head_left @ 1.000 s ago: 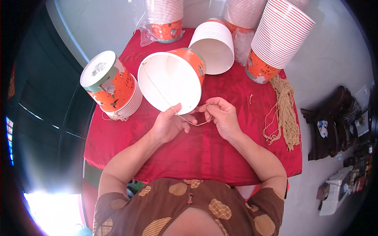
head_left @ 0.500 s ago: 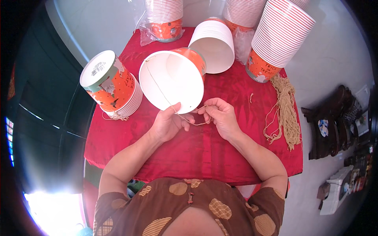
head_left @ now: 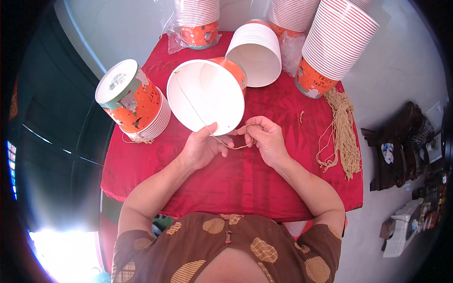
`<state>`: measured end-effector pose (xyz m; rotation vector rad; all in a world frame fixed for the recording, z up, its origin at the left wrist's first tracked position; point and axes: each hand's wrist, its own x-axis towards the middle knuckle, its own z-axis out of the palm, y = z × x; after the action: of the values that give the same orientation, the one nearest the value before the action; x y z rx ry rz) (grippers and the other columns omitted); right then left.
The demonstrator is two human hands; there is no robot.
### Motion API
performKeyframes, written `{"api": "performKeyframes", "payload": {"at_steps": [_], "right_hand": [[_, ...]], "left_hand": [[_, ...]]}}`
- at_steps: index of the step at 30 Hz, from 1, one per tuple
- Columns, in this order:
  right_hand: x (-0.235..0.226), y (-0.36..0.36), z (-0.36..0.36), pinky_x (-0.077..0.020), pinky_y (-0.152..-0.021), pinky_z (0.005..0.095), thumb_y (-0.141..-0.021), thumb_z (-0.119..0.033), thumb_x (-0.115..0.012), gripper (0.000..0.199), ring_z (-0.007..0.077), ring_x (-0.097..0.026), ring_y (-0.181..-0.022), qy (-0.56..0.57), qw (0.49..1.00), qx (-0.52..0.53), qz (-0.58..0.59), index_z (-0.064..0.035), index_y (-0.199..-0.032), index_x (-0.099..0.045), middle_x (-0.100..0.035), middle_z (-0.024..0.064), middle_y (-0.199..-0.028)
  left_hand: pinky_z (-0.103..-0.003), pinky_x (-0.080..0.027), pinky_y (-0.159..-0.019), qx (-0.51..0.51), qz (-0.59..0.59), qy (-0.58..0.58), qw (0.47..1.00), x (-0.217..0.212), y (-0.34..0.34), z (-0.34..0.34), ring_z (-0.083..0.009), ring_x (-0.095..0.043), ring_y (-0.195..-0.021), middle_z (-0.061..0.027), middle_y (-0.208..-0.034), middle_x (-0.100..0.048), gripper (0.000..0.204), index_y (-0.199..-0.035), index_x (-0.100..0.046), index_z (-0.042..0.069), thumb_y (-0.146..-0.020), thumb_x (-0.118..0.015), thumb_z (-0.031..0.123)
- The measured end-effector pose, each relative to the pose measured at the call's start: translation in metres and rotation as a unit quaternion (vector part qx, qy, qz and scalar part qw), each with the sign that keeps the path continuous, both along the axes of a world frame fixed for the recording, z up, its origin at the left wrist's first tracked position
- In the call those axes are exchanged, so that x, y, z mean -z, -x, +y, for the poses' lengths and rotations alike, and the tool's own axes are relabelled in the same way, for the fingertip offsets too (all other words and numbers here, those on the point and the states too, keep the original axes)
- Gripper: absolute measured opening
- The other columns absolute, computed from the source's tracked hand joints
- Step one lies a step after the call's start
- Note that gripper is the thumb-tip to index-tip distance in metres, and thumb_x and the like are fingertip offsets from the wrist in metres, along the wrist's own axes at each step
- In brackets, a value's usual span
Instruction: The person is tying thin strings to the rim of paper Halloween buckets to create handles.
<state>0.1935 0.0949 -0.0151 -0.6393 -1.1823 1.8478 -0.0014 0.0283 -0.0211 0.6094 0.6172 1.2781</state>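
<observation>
Thin tan twine cord (head_left: 191, 105), one length of it, runs between the person's two hands and across the mouth of one deep paper bucket (head_left: 207, 99), white inside and orange outside. The right hand (head_left: 265, 141) keeps a narrow grip, thumb and forefinger pinching the cord, the other fingers curled. The left hand (head_left: 200, 147) has a loose grip at the bucket's lower rim: its thumb lies at the edge with the cord passing over it, and its bent fingers sit below, partly hidden.

The bucket leans on its side toward eleven o'clock of the hands, its mouth facing the person. The cord meets its rim at ten o'clock of the mouth; one small dark dot shows near the rim at five.

At least five stacks of matching buckets stand or lie around the red cloth-covered surface (head_left: 264, 188): one upside-down stack (head_left: 134, 101) between nine and ten o'clock, one plastic-wrapped stack (head_left: 198, 35) past eleven, one lying stack (head_left: 257, 59) between twelve and one, one cropped stack (head_left: 291, 16) at one, and one tall upright stack (head_left: 332, 45) near two. Their nested buckets are too tight to count. One loose tan cord bundle (head_left: 345, 137) hangs at three o'clock, with one short cord scrap (head_left: 302, 117) inward of it.
</observation>
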Motion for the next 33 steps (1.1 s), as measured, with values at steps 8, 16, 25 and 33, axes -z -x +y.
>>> {"api": "performKeyframes", "payload": {"at_steps": [8,16,25,33], "right_hand": [[-0.003,0.001,-0.002,-0.0444,-0.055,0.0222,-0.091,-0.004,-0.056,0.013,0.0083,-0.055,-0.063,0.004,0.999,0.024,-0.044,0.0012,-0.103,-0.058,-0.069,0.0110,-0.085],[0.007,0.000,0.002,-0.0404,-0.054,0.0229,-0.089,-0.007,-0.063,0.018,0.0050,-0.048,-0.059,-0.195,0.963,0.036,-0.183,0.0027,-0.103,-0.061,-0.062,0.0028,-0.071],[0.000,0.000,-0.007,-0.0421,-0.057,0.0213,-0.088,-0.005,-0.065,0.007,0.0031,-0.051,-0.064,-0.294,0.923,0.039,-0.246,0.0007,-0.090,-0.065,-0.062,-0.0019,-0.073],[0.004,0.000,-0.004,-0.0410,-0.057,0.0202,-0.087,-0.002,-0.064,0.003,0.0032,-0.051,-0.066,-0.303,0.923,0.061,-0.228,0.0005,-0.086,-0.064,-0.061,-0.0009,-0.075]], "left_hand": [[-0.032,-0.054,-0.055,-0.024,-0.002,-0.013,1.000,-0.002,-0.002,0.001,-0.0240,-0.064,-0.078,-0.0160,-0.102,-0.063,0.042,-0.125,-0.045,-0.002,-0.094,-0.053,0.026],[-0.032,-0.054,-0.055,-0.018,0.005,-0.016,1.000,-0.002,-0.002,0.000,-0.0241,-0.064,-0.078,-0.0159,-0.103,-0.063,0.042,-0.124,-0.046,-0.001,-0.094,-0.055,0.027],[-0.032,-0.055,-0.057,-0.016,-0.016,-0.017,1.000,0.000,0.000,0.002,-0.0237,-0.065,-0.078,-0.0173,-0.100,-0.065,0.041,-0.121,-0.049,-0.002,-0.094,-0.056,0.028],[-0.036,-0.055,-0.065,-0.010,-0.020,-0.007,1.000,0.004,0.002,0.004,-0.0267,-0.065,-0.085,-0.0190,-0.103,-0.065,0.040,-0.119,-0.052,-0.004,-0.096,-0.049,0.028]]}}
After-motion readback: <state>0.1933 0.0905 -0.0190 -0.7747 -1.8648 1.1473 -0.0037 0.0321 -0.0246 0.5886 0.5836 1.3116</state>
